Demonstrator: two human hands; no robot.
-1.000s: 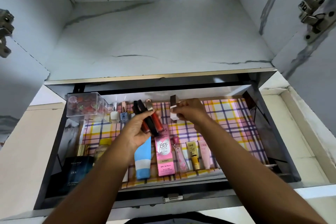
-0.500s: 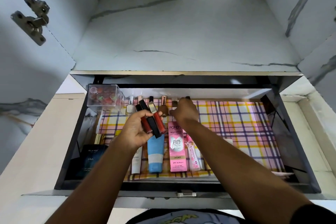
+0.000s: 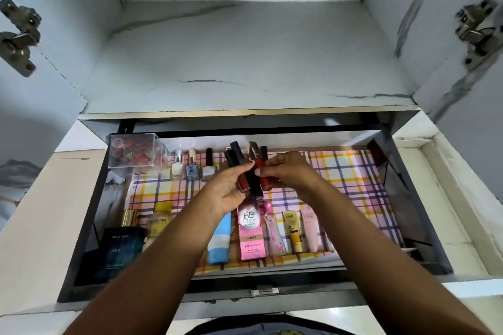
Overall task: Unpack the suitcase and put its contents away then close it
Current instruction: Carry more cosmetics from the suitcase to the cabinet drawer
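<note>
Red and black lipstick tubes (image 3: 251, 174), bunched, tilted

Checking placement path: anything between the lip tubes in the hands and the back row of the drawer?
Nothing visible blocks it. The left hand holds the lip tubes; the right hand pinches one. The checked liner behind is bare right of the nail polish bottles.

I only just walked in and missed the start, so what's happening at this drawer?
A person is putting cosmetics away in an open drawer lined with checked paper. The left hand grips a bunch of lip-colour tubes, and the right hand pinches a red tube at that bunch. Three nail polish bottles stand along the back beside a clear box; a pink BB cream box and other tubes lie along the front.
</note>
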